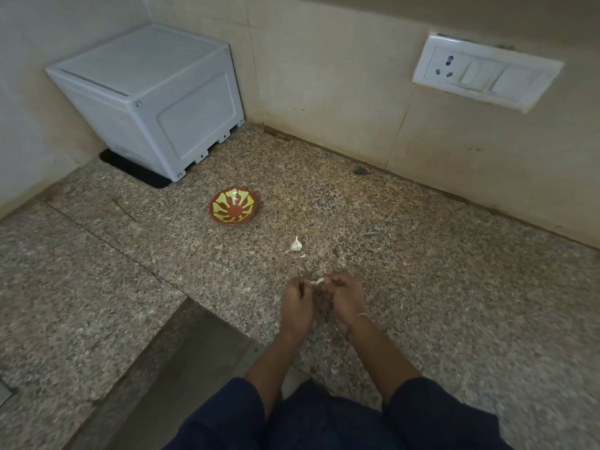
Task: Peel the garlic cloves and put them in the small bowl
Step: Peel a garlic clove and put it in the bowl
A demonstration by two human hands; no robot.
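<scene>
- Garlic clove [317,281], pale, sits just below mid-frame. The curled fingers of the left hand [296,306] and right hand [345,300] pinch it, and the hands are held close together. Peeling looks to be the step in hand, though how much skin is off is too small to tell.
- Next, I judge: strip the skin, then carry the clove up and left to the small bowl [227,219]. The bowl looks empty, so the task seems barely begun.
- Bench [422,271]: speckled granite filling most of the frame.
- Wall tiles [324,76]: cream, across the top.
- White box [146,99]: upper left, on a dark mat [130,170].
- Switch plate [487,71]: upper right.
- Garlic bulb [296,244]: centre, between bowl and hands, with a peel scrap [302,255] just beside it.
</scene>
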